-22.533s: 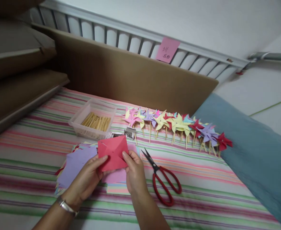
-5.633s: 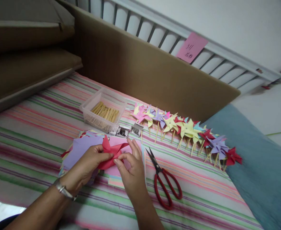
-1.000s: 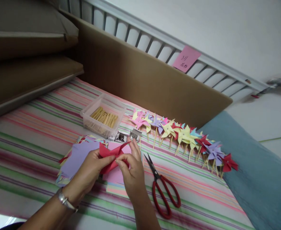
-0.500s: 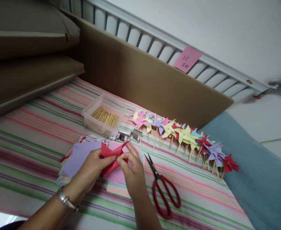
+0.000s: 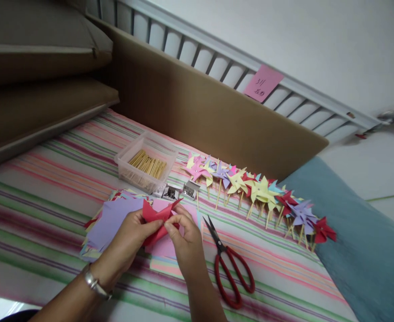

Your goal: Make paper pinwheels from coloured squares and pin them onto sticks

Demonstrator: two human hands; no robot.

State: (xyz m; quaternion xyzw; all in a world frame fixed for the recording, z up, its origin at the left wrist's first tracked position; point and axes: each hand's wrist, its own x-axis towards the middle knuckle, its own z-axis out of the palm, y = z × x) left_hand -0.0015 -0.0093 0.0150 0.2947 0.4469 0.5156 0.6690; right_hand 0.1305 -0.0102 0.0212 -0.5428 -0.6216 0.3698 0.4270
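Observation:
Between my hands is a red paper pinwheel (image 5: 156, 213) with its corners folded in toward the middle. My left hand (image 5: 137, 230) is closed on its left side, the thumb pressing near the centre. The thumb and forefinger of my right hand (image 5: 183, 228) pinch at the pinwheel's centre; whether a small pin is between them I cannot tell. Beneath the hands lie pink paper sheets (image 5: 192, 219), and at the left a stack topped by purple paper (image 5: 111, 223). Red-handled scissors (image 5: 228, 259) rest to the right of my right hand, blades slightly apart.
A clear plastic box (image 5: 146, 161) of short wooden sticks stands beyond the hands. Two small boxes (image 5: 180, 191) with metal bits sit beside it. Finished paper pinwheels (image 5: 260, 190) on sticks form a row at the right. Behind is a brown board (image 5: 200, 103); brown cushions (image 5: 45, 103) are at left.
Almost nothing differs. Both hands keep the same grip on the red pinwheel, and the whole view has shifted very slightly.

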